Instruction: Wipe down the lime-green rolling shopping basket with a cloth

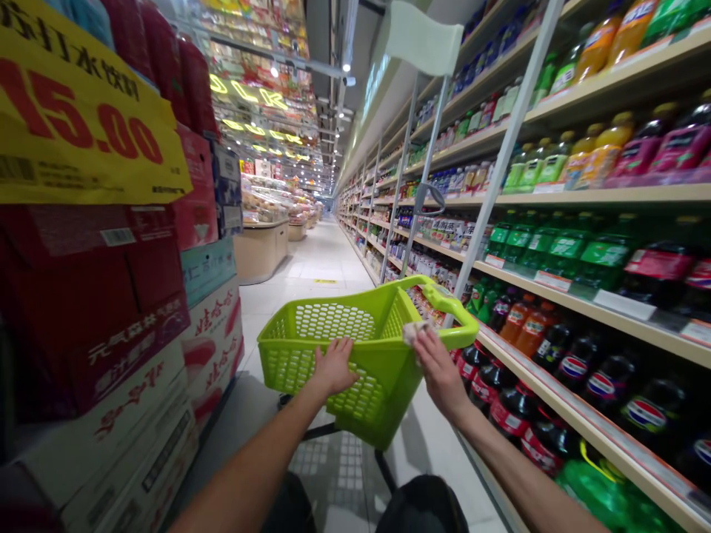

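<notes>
A bright green plastic shopping cart (383, 385) with a perforated basket stands side-on in front of me, its handle (464, 329) to the right. My left hand (335, 368) rests on the basket's near rim and side wall, fingers stretched over the edge. Under the fingers of my right hand (438, 366) a pale crumpled cloth (418, 332) is pressed against the rim where the basket meets the handle. Part of the cloth is hidden by that hand. The inside of the basket is only partly visible.
Shelves (555, 281) of bottled drinks run along the right, close to the cart handle. Stacked drink cartons (133, 370) with a yellow price sign (83, 111) rise on the left. A tiled aisle (327, 255) stretches ahead, past display counters (261, 252).
</notes>
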{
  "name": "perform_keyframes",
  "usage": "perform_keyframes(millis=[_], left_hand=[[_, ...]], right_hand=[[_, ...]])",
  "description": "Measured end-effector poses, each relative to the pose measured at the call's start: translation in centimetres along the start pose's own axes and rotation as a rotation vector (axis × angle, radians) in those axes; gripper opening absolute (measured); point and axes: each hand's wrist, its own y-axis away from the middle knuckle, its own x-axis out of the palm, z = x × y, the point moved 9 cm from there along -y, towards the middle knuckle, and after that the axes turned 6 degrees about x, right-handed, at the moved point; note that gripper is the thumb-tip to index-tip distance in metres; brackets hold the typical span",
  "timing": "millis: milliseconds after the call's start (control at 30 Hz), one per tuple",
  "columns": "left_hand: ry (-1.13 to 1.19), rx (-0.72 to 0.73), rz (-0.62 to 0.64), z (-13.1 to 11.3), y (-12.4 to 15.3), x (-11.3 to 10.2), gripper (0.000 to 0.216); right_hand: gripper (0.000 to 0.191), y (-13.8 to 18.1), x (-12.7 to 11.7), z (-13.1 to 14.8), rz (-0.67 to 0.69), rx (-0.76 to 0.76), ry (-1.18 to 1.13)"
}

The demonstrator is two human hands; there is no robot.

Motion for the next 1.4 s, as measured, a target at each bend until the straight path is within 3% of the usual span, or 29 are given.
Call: perform_keyframes(millis=[100,267,333,500,700,900,1000,1100,1167,1300,1400], left_hand=[[0.014,0.032,-0.015,0.2,-0.2,-0.1,0.073],[0.029,0.061,-0.013,0.0,0.1,0.4,0.074],[0.038,0.073,-0.015,-0.5,0.2,0.6,0.075],[0.056,0.133,-0.018,-1.0,0.2,0.9,0.075],[-0.064,-0.032,-0.018,3.5,0.8,1.0,0.079],[-0.056,0.032,-0.042,3.2,0.9,1.8,0.077],[-0.083,0.033,-0.039,4.4,1.4,1.7,0.074],[-0.123,-0.088,-0.052,7.7,2.6,1.1,0.074],[-0.145,-0.132,-0.063,9.6,3.3,0.8,0.074],[-0.152,-0.161,-0.088,12.0,4.5,0.7,0.072],[-0.129,-0.190,-0.071,13.3,5.2,0.6,0.072]], right_hand=[[0.056,-0.7,1.3,-0.2,-0.036,0.006,0.015],[0.051,4.9,7.4,3.0,0.189,-0.141,-0.027],[0.051,4.4,7.3,3.0,0.178,-0.096,-0.047],[0.055,0.6,5.7,0.9,0.007,0.029,-0.010],[0.051,5.3,9.8,4.2,0.241,-0.163,-0.049],[0.053,0.4,9.6,3.6,0.075,-0.010,-0.061],[0.050,2.7,12.1,4.2,0.180,-0.104,-0.068],[0.048,5.3,14.3,5.7,0.308,-0.182,-0.100],[0.047,4.1,14.7,6.7,0.294,-0.148,-0.115],[0.043,-1.7,15.3,9.4,0.179,-0.120,-0.148],[0.037,-1.8,18.0,11.8,0.197,-0.186,-0.150]])
